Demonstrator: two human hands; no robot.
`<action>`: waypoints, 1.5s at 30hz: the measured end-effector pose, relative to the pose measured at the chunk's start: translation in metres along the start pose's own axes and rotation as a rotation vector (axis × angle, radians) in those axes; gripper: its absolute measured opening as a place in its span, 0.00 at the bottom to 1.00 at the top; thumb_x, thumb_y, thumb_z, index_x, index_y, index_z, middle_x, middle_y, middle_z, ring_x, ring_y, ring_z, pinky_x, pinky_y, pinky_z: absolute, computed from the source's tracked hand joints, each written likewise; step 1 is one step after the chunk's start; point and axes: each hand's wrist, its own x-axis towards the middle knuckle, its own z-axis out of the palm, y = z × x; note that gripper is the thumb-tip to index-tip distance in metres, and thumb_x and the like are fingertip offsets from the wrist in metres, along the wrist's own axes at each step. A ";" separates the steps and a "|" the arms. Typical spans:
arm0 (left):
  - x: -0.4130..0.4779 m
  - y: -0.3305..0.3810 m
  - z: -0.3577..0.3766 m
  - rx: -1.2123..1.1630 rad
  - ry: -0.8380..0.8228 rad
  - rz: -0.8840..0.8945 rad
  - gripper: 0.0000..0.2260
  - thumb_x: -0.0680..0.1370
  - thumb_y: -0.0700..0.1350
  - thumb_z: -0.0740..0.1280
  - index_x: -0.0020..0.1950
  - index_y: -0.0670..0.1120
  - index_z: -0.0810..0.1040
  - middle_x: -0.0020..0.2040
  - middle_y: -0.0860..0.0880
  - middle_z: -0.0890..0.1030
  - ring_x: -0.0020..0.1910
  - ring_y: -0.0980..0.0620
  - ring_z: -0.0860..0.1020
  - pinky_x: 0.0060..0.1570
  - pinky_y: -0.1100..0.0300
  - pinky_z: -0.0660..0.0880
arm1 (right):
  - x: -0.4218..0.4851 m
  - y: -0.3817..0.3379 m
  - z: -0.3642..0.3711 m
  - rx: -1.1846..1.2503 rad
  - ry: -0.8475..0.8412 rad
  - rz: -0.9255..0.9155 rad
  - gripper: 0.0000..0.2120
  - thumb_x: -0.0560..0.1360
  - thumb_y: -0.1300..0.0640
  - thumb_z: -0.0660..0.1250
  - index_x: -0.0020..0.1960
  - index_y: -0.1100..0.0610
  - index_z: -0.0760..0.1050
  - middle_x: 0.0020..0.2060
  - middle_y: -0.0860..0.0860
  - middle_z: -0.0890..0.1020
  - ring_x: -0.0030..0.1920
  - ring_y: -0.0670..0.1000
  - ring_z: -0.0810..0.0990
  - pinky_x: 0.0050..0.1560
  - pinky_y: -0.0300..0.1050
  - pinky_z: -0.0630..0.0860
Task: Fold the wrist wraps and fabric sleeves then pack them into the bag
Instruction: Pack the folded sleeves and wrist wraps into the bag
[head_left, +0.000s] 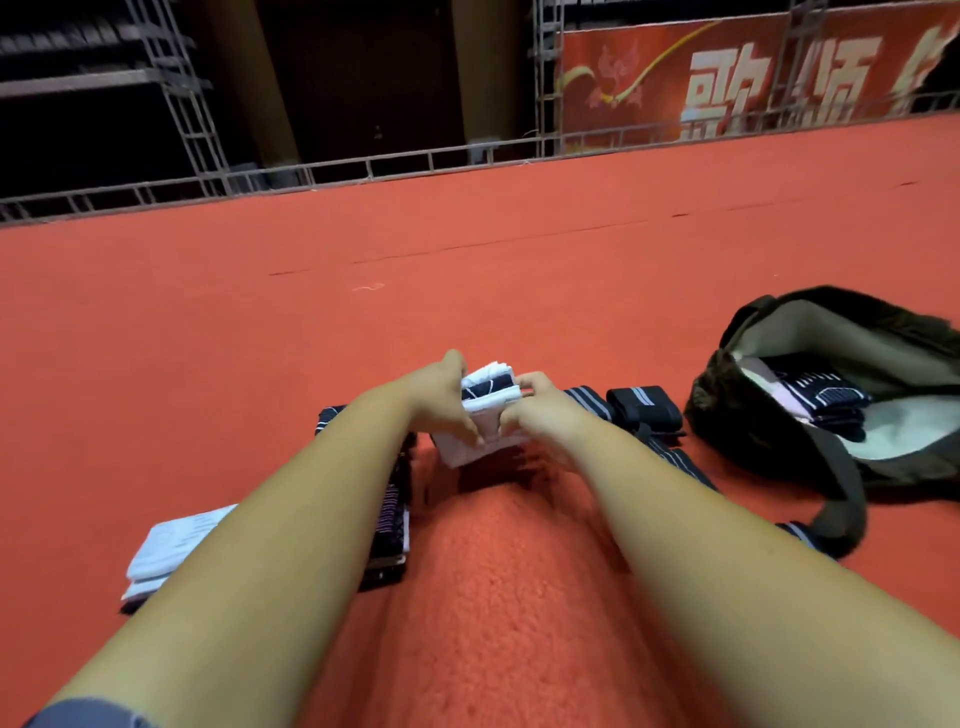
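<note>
You hold the small white folded fabric sleeve with a black band (488, 415) between both hands, just above the red carpet (519, 249); your left hand (441, 402) pinches its left edge, and your right hand (537, 418) grips its right edge with curled fingers. Keep the layers squared and pressed flat so the fold does not spring open; it looks nearly ready to go to the dark olive cloth bag with a pale lining (769, 452), which lies open on your right with folded dark and pink pieces inside; slide it in flat beside those. The black wrist wraps with grey stripes (644, 408) lie between your right hand and the bag, not yet packed; a pale folded cloth (166, 545) sits by your left forearm. Blur softens the sleeve, so its layers cannot be counted; your left forearm covers much of a black striped fabric piece (392, 512); the bag's far side runs off the frame.
</note>
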 end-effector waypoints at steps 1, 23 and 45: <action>-0.006 0.005 -0.007 -0.047 -0.003 0.028 0.38 0.60 0.57 0.86 0.60 0.49 0.69 0.51 0.51 0.80 0.50 0.48 0.81 0.49 0.51 0.80 | -0.007 -0.007 -0.006 0.017 0.012 -0.017 0.28 0.64 0.63 0.71 0.62 0.48 0.74 0.49 0.55 0.84 0.48 0.55 0.81 0.42 0.47 0.76; -0.053 0.214 -0.016 -1.238 -0.142 0.318 0.19 0.78 0.44 0.77 0.67 0.41 0.81 0.61 0.39 0.86 0.56 0.42 0.85 0.62 0.43 0.81 | -0.140 -0.036 -0.204 0.536 0.110 -0.298 0.14 0.82 0.58 0.71 0.65 0.64 0.81 0.55 0.61 0.88 0.53 0.59 0.89 0.54 0.55 0.86; 0.096 0.403 0.064 0.214 0.370 0.609 0.13 0.78 0.43 0.64 0.55 0.52 0.86 0.71 0.47 0.74 0.70 0.42 0.70 0.65 0.47 0.72 | -0.128 0.096 -0.419 0.511 0.658 -0.177 0.05 0.79 0.58 0.70 0.53 0.58 0.82 0.32 0.49 0.84 0.27 0.47 0.79 0.24 0.37 0.70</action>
